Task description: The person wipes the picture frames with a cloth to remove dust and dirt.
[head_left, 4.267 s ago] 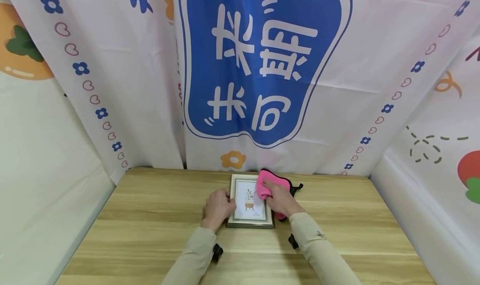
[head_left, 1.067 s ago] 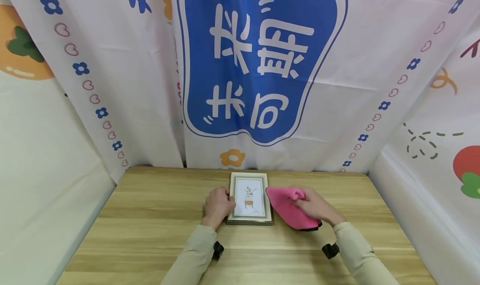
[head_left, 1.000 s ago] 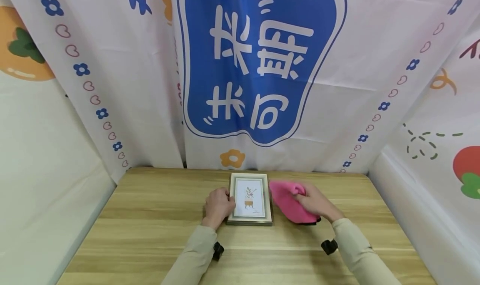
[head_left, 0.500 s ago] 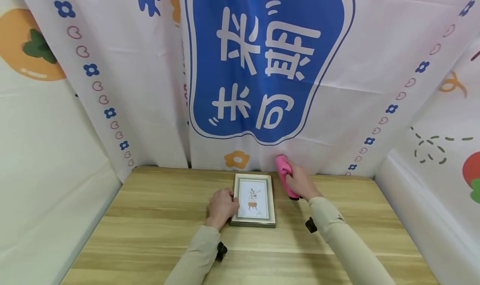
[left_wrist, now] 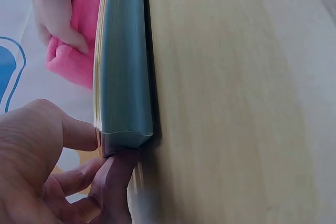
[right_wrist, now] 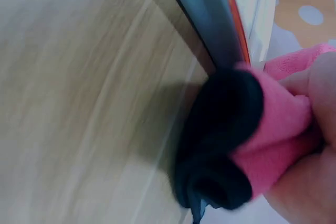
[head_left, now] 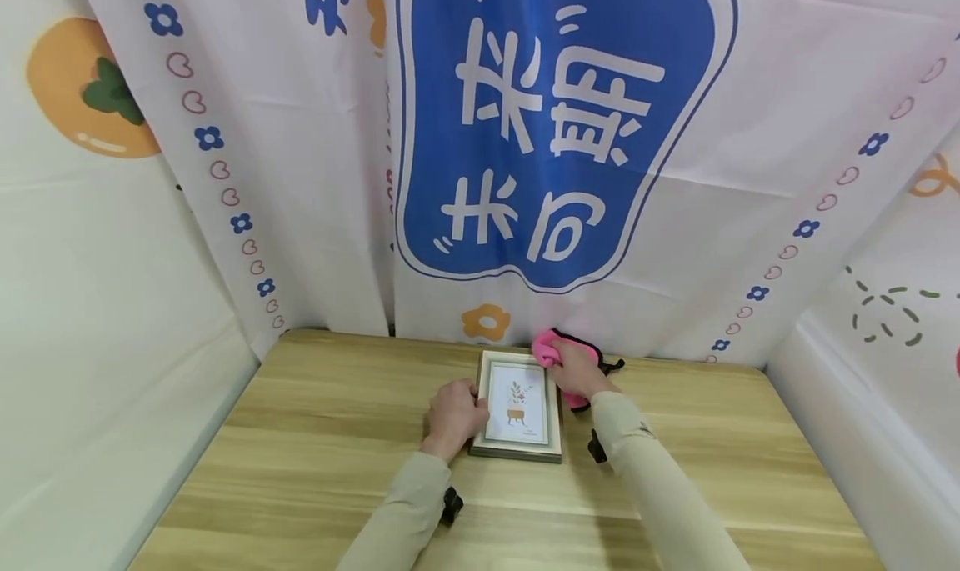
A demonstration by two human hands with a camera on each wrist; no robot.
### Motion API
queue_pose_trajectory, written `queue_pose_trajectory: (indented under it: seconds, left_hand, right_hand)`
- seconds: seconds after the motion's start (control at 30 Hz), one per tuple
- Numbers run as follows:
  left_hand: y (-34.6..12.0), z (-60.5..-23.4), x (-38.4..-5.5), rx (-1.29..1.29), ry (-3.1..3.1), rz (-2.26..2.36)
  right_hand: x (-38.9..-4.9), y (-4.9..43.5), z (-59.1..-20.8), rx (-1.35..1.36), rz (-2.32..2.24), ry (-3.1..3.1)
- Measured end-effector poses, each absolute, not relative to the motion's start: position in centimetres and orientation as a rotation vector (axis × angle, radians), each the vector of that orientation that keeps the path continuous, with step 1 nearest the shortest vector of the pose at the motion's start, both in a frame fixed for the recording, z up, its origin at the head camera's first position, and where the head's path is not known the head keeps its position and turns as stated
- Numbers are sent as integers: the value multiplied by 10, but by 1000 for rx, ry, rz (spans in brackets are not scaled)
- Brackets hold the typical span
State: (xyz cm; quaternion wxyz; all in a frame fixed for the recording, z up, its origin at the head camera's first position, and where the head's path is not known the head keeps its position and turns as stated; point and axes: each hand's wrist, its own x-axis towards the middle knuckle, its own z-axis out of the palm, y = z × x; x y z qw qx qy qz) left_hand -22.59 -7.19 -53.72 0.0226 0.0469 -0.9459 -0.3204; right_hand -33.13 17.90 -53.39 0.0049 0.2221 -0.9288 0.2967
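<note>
A picture frame (head_left: 517, 404) with a pale silvery border lies on the wooden table, a potted-plant print inside it. My left hand (head_left: 454, 418) grips its left edge. In the left wrist view the thumb (left_wrist: 79, 134) lies along the face and curled fingers (left_wrist: 116, 182) press against the side. My right hand (head_left: 579, 369) pinches a bunched pink cloth (head_left: 546, 350) with black trim at the frame's top right corner. Up close in the right wrist view, the folded cloth (right_wrist: 278, 114) touches the frame's edge, its black underside (right_wrist: 226, 114) turned toward the table.
The wooden table (head_left: 337, 488) has a printed white curtain (head_left: 322, 221) hanging behind its far edge. White side walls (head_left: 112, 346) stand at left and right. A black wrist camera (head_left: 452, 504) sits below the left sleeve.
My right hand carried the cloth from right of the frame up toward the curtain, then back onto the frame's top right corner. My left hand keeps its grip; the head view shifted slightly.
</note>
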Motion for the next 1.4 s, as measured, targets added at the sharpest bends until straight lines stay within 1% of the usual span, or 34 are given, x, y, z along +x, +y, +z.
queue_pose_trajectory:
  seconds: [0.03,0.2,0.43,0.9,1.2,1.4]
  left_hand:
    - [-71,-538,-226,147,-2928,-997]
    - [-68,-538,-226,142,-2916,-1011]
    - [-69,-539,-228,168,-2903,-1000]
    - [-69,-537,-227,113,-2867,-996]
    - [-69,-537,-227,129,-2875,-1002]
    - [-68,-539,-228,142,-2874,-1004]
  right_hand:
    - [-324,171,-524,642,920,-2957]
    - [-326,159,-523,548,827,-3043]
    - [-325,142,-520,580,764,-3012]
    - [-324,123,-522,621,705,-2954]
    - [-324,110,-526,699,672,-2883]
    - [-324,103,-524,684,666,-2910]
